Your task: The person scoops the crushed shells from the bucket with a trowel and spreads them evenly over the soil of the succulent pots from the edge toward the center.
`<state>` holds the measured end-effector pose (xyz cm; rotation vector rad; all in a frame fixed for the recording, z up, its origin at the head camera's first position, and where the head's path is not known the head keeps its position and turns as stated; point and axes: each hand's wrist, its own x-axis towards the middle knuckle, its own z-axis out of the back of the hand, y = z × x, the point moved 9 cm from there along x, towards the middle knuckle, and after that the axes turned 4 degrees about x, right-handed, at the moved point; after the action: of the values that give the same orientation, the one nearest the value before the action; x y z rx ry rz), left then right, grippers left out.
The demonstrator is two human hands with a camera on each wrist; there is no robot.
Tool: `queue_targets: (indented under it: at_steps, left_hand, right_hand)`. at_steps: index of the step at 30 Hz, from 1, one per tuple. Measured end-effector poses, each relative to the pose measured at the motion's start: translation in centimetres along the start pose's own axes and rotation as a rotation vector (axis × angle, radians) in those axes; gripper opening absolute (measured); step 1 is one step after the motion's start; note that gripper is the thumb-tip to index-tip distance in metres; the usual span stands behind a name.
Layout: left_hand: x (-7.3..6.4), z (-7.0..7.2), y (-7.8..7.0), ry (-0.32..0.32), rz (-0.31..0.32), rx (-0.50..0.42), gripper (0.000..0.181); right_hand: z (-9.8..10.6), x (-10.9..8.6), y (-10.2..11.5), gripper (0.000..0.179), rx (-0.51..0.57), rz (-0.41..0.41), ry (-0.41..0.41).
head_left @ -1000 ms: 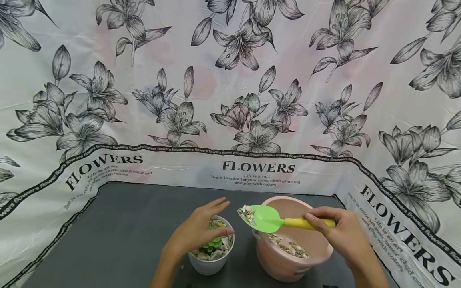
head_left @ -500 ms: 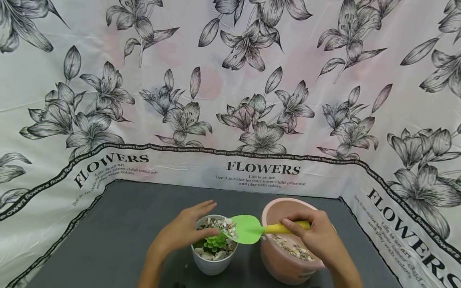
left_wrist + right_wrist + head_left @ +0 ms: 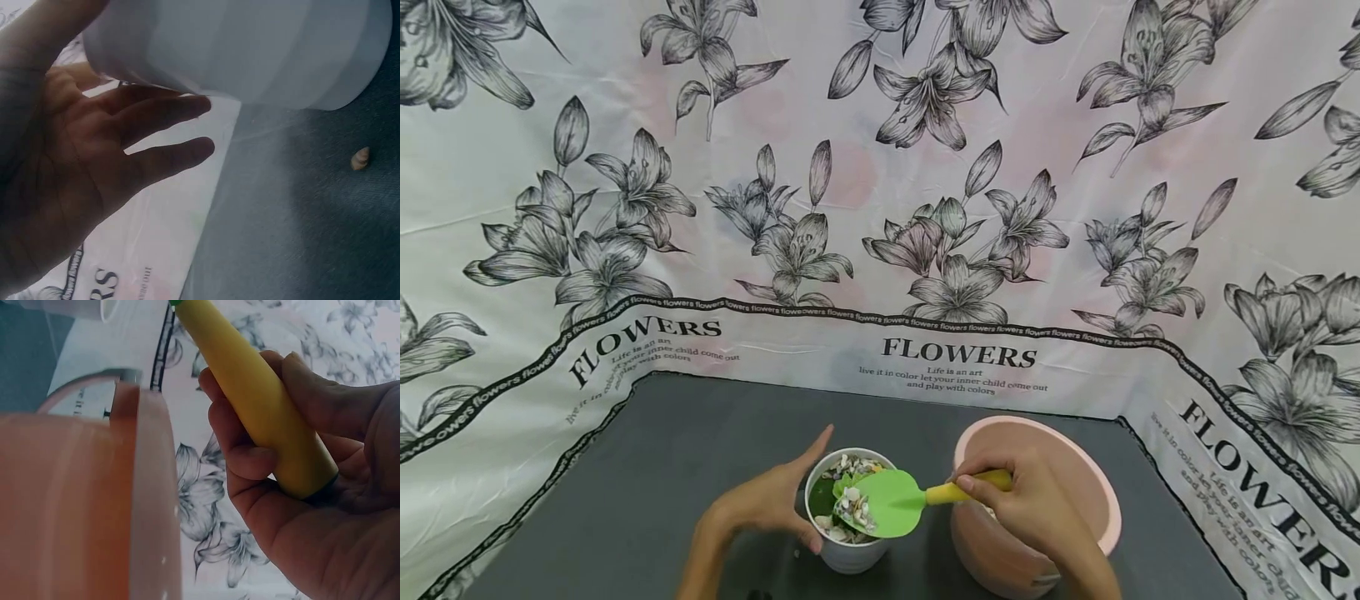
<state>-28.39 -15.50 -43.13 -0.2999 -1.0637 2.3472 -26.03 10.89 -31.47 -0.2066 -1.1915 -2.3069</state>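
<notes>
My right hand [image 3: 1030,504] grips the yellow handle of a trowel [image 3: 895,502], thumb on one side and fingers curled round the other. Its green blade, with small shells and pebbles [image 3: 855,507] at the tip, is over a small white pot [image 3: 848,560]. Inside the pot are more shells and a green succulent [image 3: 844,483], partly covered by the blade. Beside the pot's left side is my left hand [image 3: 767,502], thumb and fingers spread. The left wrist view shows its fingers extended along the pot wall; whether they touch it I cannot tell.
A pink bucket [image 3: 985,550] stands right of the pot, under my right forearm; its handle [image 3: 81,387] shows in the right wrist view. One small spiral shell [image 3: 360,159] lies on the dark tabletop [image 3: 700,450]. A floral cloth [image 3: 820,350] hangs behind.
My right hand has carried the trowel left from above the bucket to over the pot, its blade tilting toward the plant. My left hand has moved down from above the pot to its left side.
</notes>
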Motion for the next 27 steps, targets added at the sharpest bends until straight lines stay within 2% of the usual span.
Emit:
queue_targets:
  at_steps: [3, 6, 8, 11, 14, 20, 22, 24, 27]
  left_hand:
    - [0.2, -0.4, 0.5, 0.022, 0.016, -0.044, 0.143]
    - [0.4, -0.5, 0.7, 0.033, 0.034, -0.069, 0.137]
    - [0.5, -0.5, 0.6, 0.037, 0.023, -0.081, 0.134]
    - [0.6, -0.6, 0.5, 0.05, -0.001, -0.137, 0.134]
    - [0.5, -0.7, 0.4, 0.05, -0.022, -0.178, 0.135]
    - [0.2, -0.1, 0.2, -0.03, -0.046, -0.118, 0.119]
    - [0.0, 0.1, 0.1, -0.051, -0.03, -0.098, 0.111]
    - [-0.2, 0.2, 0.1, -0.066, -0.01, -0.063, 0.106]
    - [-0.4, 0.4, 0.1, -0.082, 0.019, -0.011, 0.102]
  right_hand:
    - [-0.8, 0.0, 0.9, 0.006, -0.077, 0.047, 0.013]
    - [-1.4, -0.1, 1.9, 0.013, -0.162, 0.096, -0.003]
    - [-1.7, -0.3, 2.7, 0.02, -0.195, 0.138, -0.023]
    - [-2.1, -0.6, 4.2, 0.028, -0.238, 0.233, -0.049]
    - [-2.6, -1.0, 5.8, 0.033, -0.279, 0.364, -0.061]
    - [-3.1, -1.6, 8.0, 0.034, -0.347, 0.607, -0.052]
    - [-3.2, -1.7, 8.4, 0.033, -0.363, 0.674, -0.045]
    - [-3.3, -1.9, 8.7, 0.032, -0.368, 0.72, -0.036]
    - [-3.3, -1.9, 8.9, 0.028, -0.35, 0.741, -0.034]
